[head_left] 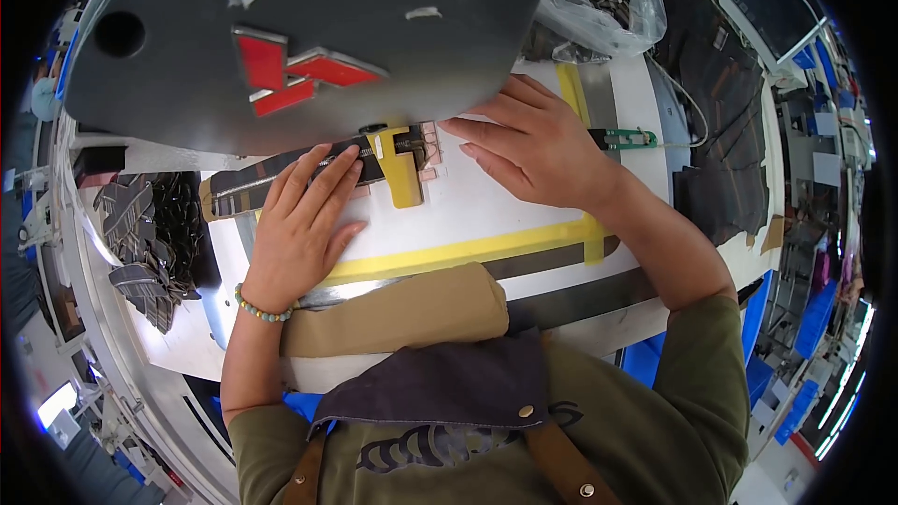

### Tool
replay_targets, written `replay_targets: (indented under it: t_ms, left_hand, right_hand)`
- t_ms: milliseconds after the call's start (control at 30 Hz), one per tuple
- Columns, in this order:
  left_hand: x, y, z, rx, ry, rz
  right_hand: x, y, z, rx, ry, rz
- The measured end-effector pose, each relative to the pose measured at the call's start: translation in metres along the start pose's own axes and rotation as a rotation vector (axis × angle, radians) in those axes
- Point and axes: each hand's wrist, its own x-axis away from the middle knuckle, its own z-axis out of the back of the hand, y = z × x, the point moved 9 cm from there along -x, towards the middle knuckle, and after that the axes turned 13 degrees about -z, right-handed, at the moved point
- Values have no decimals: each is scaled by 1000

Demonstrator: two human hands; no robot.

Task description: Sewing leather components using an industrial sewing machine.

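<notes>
My left hand [297,229] lies flat on a dark striped fabric strip [245,189], its fingers stretched toward the needle area of a sewing machine. A thin pale line, perhaps a zipper or piping, runs along the strip. Just right of those fingertips sits a yellow guide piece [402,176], below the dark grey machine head [309,65]. My right hand [547,145] rests on the white bed at the other side of the guide, fingers apart and extended. Its fingertips are close to small pinkish metal plates [430,145]. The machine head hides the stitching point.
Green-handled thread snips [629,138] lie to the right. Yellow tape [468,248] borders the bed, with a tan pad [402,313] at the near edge. Striped fabric pieces [164,224] are heaped left. Dark cloth [720,131], a plastic bag [613,9] and a screen [774,5] are right.
</notes>
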Motion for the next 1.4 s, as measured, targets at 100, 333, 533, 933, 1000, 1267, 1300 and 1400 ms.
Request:
replay_targets:
  t_ms: [100, 333, 533, 933, 1000, 1267, 1300, 1400]
  left_hand:
    - [-1, -2, 0, 62, 17, 2]
    - [-2, -4, 2, 178, 91, 1]
    - [-2, -8, 2, 198, 104, 23]
    - [-3, -2, 0, 89, 65, 39]
    - [-3, -2, -1, 87, 42, 45]
    - [-3, -1, -2, 97, 44, 62]
    - [-3, -1, -2, 100, 46, 61]
    - [-3, -2, -2, 110, 42, 59]
  right_hand:
    - [2, -3, -6, -32, -46, 32]
    - [9, -7, -21, -35, -194, 41]
    - [11, -6, -29, 32, -232, 44]
    - [13, -10, -32, 155, -125, 85]
    - [12, -9, -33, 147, -132, 80]
    - [13, -7, -35, 153, -169, 73]
    - [13, -7, -36, 150, -183, 75]
    - [13, -8, -35, 149, -183, 94]
